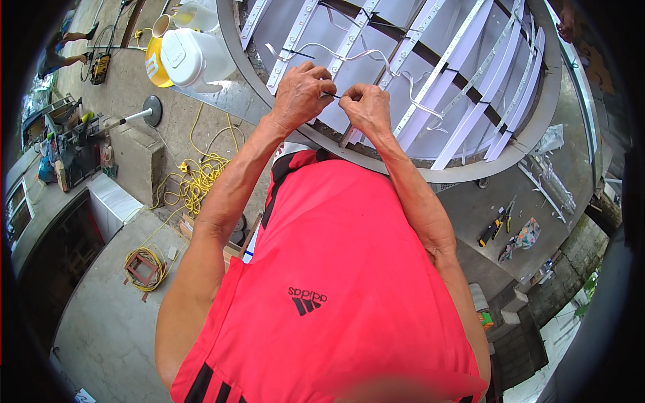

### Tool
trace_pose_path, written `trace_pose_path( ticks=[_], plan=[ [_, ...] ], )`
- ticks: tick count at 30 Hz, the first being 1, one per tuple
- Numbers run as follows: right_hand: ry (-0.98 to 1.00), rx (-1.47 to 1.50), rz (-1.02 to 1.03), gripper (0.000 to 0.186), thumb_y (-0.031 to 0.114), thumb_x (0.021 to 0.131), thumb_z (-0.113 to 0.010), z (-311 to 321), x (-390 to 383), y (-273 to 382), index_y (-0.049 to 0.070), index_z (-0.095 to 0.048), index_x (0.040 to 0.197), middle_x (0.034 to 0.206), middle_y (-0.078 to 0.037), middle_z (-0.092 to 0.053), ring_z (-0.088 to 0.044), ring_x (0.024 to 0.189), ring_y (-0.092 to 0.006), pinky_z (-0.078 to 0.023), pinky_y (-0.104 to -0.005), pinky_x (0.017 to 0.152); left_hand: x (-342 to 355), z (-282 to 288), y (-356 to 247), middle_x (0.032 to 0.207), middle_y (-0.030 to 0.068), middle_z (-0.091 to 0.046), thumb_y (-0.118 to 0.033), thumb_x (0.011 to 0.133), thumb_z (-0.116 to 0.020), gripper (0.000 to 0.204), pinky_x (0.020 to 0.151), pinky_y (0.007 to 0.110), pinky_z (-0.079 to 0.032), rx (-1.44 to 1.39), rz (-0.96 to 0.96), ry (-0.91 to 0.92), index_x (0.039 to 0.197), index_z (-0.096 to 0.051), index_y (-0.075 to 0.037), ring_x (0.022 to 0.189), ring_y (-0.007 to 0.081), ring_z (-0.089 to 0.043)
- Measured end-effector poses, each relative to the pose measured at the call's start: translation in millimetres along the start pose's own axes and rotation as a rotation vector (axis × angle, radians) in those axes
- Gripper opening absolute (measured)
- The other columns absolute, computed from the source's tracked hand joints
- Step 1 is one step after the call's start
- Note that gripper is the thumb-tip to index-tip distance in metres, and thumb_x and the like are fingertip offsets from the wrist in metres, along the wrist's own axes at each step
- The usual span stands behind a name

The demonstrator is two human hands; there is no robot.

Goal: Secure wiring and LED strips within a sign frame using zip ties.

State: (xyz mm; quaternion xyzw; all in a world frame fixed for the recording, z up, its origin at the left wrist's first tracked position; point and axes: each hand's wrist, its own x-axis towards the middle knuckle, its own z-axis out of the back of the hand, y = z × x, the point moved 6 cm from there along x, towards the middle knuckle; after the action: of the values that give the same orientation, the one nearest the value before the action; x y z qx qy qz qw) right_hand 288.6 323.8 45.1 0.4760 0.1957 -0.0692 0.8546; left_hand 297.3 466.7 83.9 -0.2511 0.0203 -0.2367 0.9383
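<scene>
My left hand (pixel 304 95) and my right hand (pixel 366 107) are pinched on a thin black cable tie (pixel 336 95) at the near side of a round metal-framed panel (pixel 525 146). The tie stretches between my fingertips. Beneath and around my hands are white strips with small LEDs (pixel 347 46), laid in rows over pale backing boards, with more black ties on them. A loose white wire (pixel 416 102) snakes across the strips. The exact spot where the tie meets the panel is partly hidden by my fingers.
White containers (pixel 188 54) stand upper left. A tangled yellow cable (pixel 205 176) lies on concrete, with a coiled cable (pixel 157 272) lower. Pliers (pixel 508 221) and yellow-handled tools (pixel 489 234) lie right. Another person's legs (pixel 66 47) show far left; another hand (pixel 563 27) top right.
</scene>
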Motion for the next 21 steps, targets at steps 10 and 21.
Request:
trace_pose_path(
  ticks=[10, 21],
  plan=[
    [-0.023, 0.069, -0.049, 0.019, 0.015, 0.07, -0.063, 19, -20, 1, -0.002, -0.07, 0.074, 0.064, -0.014, -0.067, -0.066, 0.059, -0.0238, -0.054, -0.0336, 0.063, -1, 1, 5, 0.099, 0.0041, -0.06, -0.012, 0.065, -0.08, 0.027, 0.084, 0.035, -0.05, -0.067, 0.099, 0.065, 0.09, -0.073, -0.014, 0.096, 0.0239, -0.058],
    [-0.04, -0.103, 0.232, 0.02, 0.014, 0.084, -0.058, 24, -19, 12, -0.002, -0.069, 0.089, 0.073, -0.013, -0.067, -0.066, 0.063, -0.0241, -0.053, -0.0339, 0.062, -13, -24, 54, 0.122, 0.0239, -0.062, -0.018, 0.082, -0.072, 0.059, 0.09, 0.037, -0.051, -0.517, 0.585, 0.349, 0.131, -0.049, 0.005, 0.109, 0.0329, -0.063]
  ],
)
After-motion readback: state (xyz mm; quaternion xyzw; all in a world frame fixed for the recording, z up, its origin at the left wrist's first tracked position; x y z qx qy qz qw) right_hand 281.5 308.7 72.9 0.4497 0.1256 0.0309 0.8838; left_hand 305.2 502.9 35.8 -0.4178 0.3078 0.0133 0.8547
